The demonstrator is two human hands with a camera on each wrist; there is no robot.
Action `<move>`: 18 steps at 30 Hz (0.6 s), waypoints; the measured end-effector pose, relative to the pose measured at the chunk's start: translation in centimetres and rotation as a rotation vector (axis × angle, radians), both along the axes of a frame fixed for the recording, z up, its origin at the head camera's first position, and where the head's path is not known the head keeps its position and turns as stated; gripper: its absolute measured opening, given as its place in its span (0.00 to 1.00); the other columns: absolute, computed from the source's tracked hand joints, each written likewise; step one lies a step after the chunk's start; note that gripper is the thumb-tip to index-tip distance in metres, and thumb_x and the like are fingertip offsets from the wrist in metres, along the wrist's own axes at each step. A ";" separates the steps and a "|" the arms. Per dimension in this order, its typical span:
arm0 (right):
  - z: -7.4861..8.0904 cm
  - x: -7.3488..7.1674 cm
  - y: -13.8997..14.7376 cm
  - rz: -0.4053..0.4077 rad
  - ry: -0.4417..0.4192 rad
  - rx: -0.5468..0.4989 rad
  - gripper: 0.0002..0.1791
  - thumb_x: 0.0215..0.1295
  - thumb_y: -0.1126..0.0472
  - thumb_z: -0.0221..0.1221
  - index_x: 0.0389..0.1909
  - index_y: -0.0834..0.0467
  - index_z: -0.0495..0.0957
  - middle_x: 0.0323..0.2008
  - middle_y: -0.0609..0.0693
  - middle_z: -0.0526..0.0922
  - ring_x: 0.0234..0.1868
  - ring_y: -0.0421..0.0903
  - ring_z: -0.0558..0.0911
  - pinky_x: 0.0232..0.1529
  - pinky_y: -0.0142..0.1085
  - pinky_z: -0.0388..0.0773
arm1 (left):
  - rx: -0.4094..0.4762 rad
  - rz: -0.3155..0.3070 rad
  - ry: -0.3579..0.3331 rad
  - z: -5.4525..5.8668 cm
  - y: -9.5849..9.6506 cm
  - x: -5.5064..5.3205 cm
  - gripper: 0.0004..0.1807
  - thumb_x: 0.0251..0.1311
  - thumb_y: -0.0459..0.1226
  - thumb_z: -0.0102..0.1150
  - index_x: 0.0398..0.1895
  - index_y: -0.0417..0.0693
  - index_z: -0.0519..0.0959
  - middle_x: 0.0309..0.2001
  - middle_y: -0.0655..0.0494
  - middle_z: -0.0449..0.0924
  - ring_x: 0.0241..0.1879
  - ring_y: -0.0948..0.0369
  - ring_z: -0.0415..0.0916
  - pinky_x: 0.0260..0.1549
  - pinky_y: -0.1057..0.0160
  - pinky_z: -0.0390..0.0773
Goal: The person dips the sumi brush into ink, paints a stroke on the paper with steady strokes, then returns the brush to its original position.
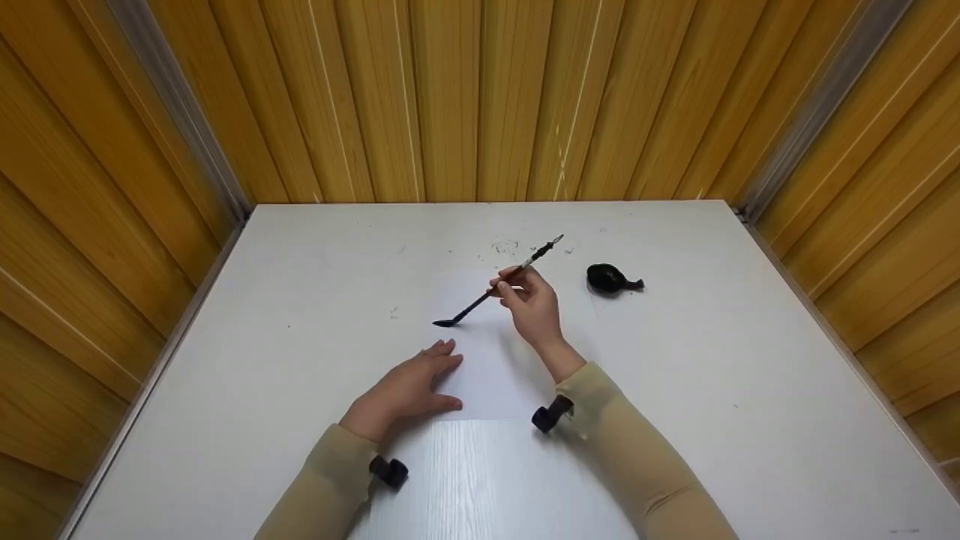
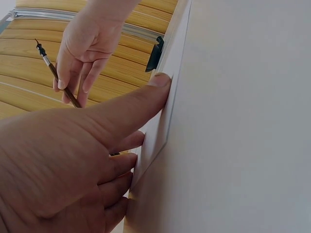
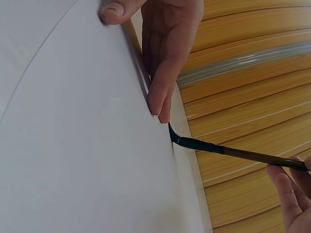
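A dark-handled calligraphy brush [image 1: 480, 301] slants across the head view, pinched in my right hand [image 1: 536, 307] around its shaft. Its black bristles bend sideways against the white paper [image 1: 495, 375], as the right wrist view also shows at the brush tip [image 3: 173, 135]. My left hand [image 1: 409, 382] rests on the left part of the sheet, fingers spread and fairly straight, thumb apart. In the left wrist view its thumb [image 2: 141, 104] presses near the paper's edge. Whether the brush has left a mark cannot be made out.
A black, rounded ink dish [image 1: 606, 278] with a short stub lies right of my right hand. Dark smudges [image 1: 506, 246] spot the white table [image 1: 225, 360] towards the back. Wood-patterned walls [image 1: 480, 97] stand behind and at both sides.
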State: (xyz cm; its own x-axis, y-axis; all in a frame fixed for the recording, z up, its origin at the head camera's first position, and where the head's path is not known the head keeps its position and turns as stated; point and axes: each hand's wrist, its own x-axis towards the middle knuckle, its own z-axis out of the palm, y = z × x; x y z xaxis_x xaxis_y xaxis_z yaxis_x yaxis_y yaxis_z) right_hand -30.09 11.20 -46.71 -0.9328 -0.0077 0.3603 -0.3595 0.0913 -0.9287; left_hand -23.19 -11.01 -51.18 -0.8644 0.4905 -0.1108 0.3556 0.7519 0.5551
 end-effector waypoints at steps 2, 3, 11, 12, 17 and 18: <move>-0.7 -0.6 0.2 -0.007 -0.001 0.007 0.10 0.72 0.74 0.57 0.51 0.73 0.76 0.46 0.70 0.86 0.47 0.66 0.88 0.38 0.26 0.85 | -0.001 0.003 -0.004 0.0 0.0 0.0 0.41 0.61 0.48 0.72 0.76 0.46 0.69 0.82 0.52 0.56 0.82 0.50 0.51 0.80 0.45 0.58; -1.0 -0.9 0.2 -0.011 0.000 0.009 0.10 0.72 0.74 0.58 0.51 0.73 0.76 0.46 0.70 0.86 0.47 0.66 0.88 0.39 0.27 0.85 | -0.001 0.003 -0.005 0.0 0.0 0.0 0.41 0.61 0.48 0.72 0.76 0.47 0.69 0.82 0.51 0.56 0.82 0.49 0.51 0.80 0.45 0.58; -1.6 -1.3 1.0 0.000 0.007 -0.008 0.09 0.72 0.70 0.60 0.50 0.68 0.79 0.45 0.65 0.88 0.45 0.59 0.90 0.38 0.26 0.85 | 0.014 0.006 -0.010 0.0 0.0 0.0 0.41 0.60 0.47 0.73 0.75 0.46 0.69 0.82 0.50 0.57 0.82 0.49 0.51 0.79 0.45 0.58; -1.6 -1.3 1.0 0.004 0.011 -0.007 0.09 0.72 0.70 0.60 0.50 0.68 0.79 0.45 0.65 0.88 0.45 0.59 0.90 0.38 0.26 0.85 | 0.015 0.009 -0.011 0.0 0.0 0.0 0.41 0.60 0.47 0.73 0.75 0.46 0.69 0.82 0.51 0.56 0.82 0.50 0.51 0.79 0.45 0.58; -1.5 -1.2 1.3 0.010 0.013 0.002 0.08 0.72 0.69 0.60 0.49 0.65 0.79 0.44 0.63 0.88 0.43 0.55 0.91 0.39 0.27 0.85 | 0.020 0.022 -0.017 0.0 0.0 0.0 0.41 0.59 0.47 0.74 0.75 0.47 0.70 0.82 0.52 0.56 0.82 0.50 0.51 0.79 0.45 0.58; -1.5 -1.2 1.3 0.010 0.012 0.001 0.08 0.72 0.69 0.60 0.49 0.66 0.79 0.44 0.63 0.88 0.43 0.54 0.91 0.39 0.27 0.85 | 0.019 0.023 -0.017 0.1 0.0 0.0 0.41 0.59 0.47 0.74 0.75 0.47 0.70 0.82 0.52 0.56 0.82 0.50 0.51 0.79 0.45 0.58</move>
State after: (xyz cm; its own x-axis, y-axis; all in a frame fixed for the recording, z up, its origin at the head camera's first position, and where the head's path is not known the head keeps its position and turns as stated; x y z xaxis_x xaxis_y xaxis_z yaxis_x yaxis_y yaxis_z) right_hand -31.28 12.54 -48.20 -0.9283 -0.0169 0.3714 -0.3714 0.0885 -0.9242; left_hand -23.15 -10.99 -51.12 -0.8734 0.4729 -0.1159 0.3291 0.7488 0.5753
